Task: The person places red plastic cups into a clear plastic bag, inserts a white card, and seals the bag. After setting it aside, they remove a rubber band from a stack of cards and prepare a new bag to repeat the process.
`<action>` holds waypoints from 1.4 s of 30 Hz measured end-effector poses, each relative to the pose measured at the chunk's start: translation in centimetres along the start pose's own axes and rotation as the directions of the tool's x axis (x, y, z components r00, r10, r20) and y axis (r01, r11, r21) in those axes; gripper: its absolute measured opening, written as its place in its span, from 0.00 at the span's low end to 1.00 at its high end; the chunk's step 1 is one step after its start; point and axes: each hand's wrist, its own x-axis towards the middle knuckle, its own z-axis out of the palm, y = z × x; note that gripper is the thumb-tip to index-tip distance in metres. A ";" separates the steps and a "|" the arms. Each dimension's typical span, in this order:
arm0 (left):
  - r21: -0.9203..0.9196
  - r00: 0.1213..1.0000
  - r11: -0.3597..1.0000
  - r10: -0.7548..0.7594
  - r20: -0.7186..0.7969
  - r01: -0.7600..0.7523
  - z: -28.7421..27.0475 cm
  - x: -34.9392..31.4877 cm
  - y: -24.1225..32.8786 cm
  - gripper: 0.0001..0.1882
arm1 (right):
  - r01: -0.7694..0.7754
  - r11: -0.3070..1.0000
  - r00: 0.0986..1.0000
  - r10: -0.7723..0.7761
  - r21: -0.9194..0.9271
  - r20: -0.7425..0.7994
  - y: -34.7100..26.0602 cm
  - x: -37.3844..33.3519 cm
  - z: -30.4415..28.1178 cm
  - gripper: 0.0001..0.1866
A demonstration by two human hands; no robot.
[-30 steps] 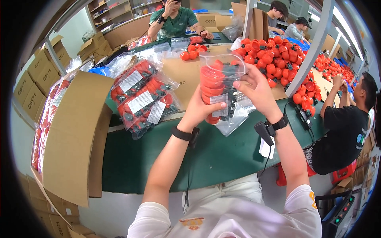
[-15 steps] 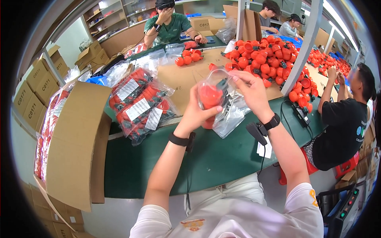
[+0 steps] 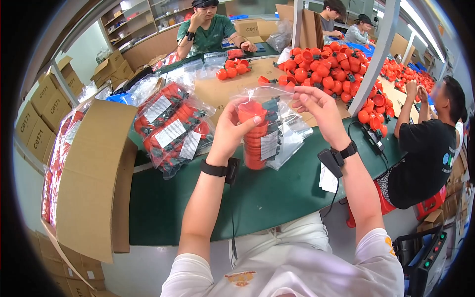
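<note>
In front of me, a clear plastic bag (image 3: 294, 142) holds a stack of red cups (image 3: 253, 141) with dark green parts along one side. A white printed label sits on the bag's lower front. My left hand (image 3: 231, 129) is closed on the bag's upper left, its thumb across the top red cup. At the upper right edge of the bag, my right hand (image 3: 319, 110) has thumb and fingers bent together on the plastic. Both wrists wear black straps with a small device.
Filled, labelled bags (image 3: 173, 126) lie left on the green table (image 3: 193, 208), beside an open cardboard box (image 3: 94, 178). A large heap of red cups (image 3: 326, 69) lies at the back right near a white post (image 3: 378, 62). Co-workers sit across and at the right.
The bag now hangs more upright, with its stack of cups and label facing me. My left hand has moved left and my right hand slightly right, with the bag's top stretched between them.
</note>
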 end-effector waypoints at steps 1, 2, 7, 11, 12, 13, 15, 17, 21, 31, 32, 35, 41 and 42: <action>0.022 1.000 1.000 0.000 0.005 0.000 0.0 -0.2 0.1 0.31 | 0.009 1.000 1.000 -0.009 -0.009 -0.019 0.1 -0.2 0.5 0.12; 0.023 1.000 1.000 -0.002 0.005 0.001 0.0 -0.2 0.3 0.31 | 0.018 1.000 0.999 -0.019 -0.017 -0.038 0.3 -0.2 0.8 0.11; 0.045 0.999 0.999 0.009 0.032 -0.011 0.4 -0.4 0.3 0.33 | 0.003 0.996 1.000 -0.003 -0.089 0.008 0.9 0.1 -0.1 0.09; 0.046 0.997 0.998 0.035 0.063 -0.038 0.5 -0.4 0.4 0.33 | 0.050 0.985 0.999 -0.050 -0.168 0.005 0.7 0.4 -0.4 0.07; 0.044 0.997 0.999 0.026 0.070 -0.029 0.4 -0.4 0.5 0.33 | 0.048 0.985 0.999 -0.048 -0.167 0.004 0.5 0.4 -0.2 0.07; 0.042 0.997 0.999 0.017 0.077 -0.020 0.4 -0.5 0.5 0.34 | 0.035 0.988 0.999 -0.035 -0.151 0.003 0.2 0.5 0.1 0.06; 0.043 0.997 0.999 0.017 0.078 -0.020 0.3 -0.4 0.3 0.34 | 0.021 0.991 1.000 -0.022 -0.134 0.000 0.2 0.6 0.2 0.05; 0.046 0.997 0.999 0.019 0.079 -0.023 0.3 -0.4 0.3 0.34 | 0.029 0.992 0.998 -0.023 -0.120 0.053 0.3 0.8 0.0 0.05; 0.053 0.996 0.998 0.019 0.089 -0.023 0.4 -0.4 0.8 0.33 | 0.083 0.991 0.995 -0.076 -0.102 0.068 0.0 0.5 -0.6 0.05; 0.073 0.991 0.997 0.024 0.130 -0.034 0.7 -0.6 0.9 0.34 | 0.040 0.968 0.998 -0.027 -0.249 0.056 0.1 -0.2 0.1 0.08; 0.074 0.990 0.997 0.028 0.135 -0.038 0.8 -0.6 1.0 0.34 | 0.011 0.982 0.998 0.001 -0.186 0.063 0.2 -0.1 -0.1 0.06; 0.061 0.989 0.997 0.040 0.145 -0.050 1.0 -0.6 1.3 0.35 | 0.016 0.994 0.997 -0.007 -0.110 0.083 0.1 -0.3 -0.6 0.06; 0.037 0.983 0.996 0.073 0.169 -0.080 0.6 -1.0 1.9 0.35 | 0.037 0.973 0.994 -0.011 -0.229 0.113 -1.8 -1.3 -0.2 0.11; 0.010 0.986 0.998 0.052 0.159 -0.054 0.8 -1.1 2.1 0.35 | 0.044 0.978 0.995 -0.024 -0.205 0.100 -2.0 -1.6 0.0 0.11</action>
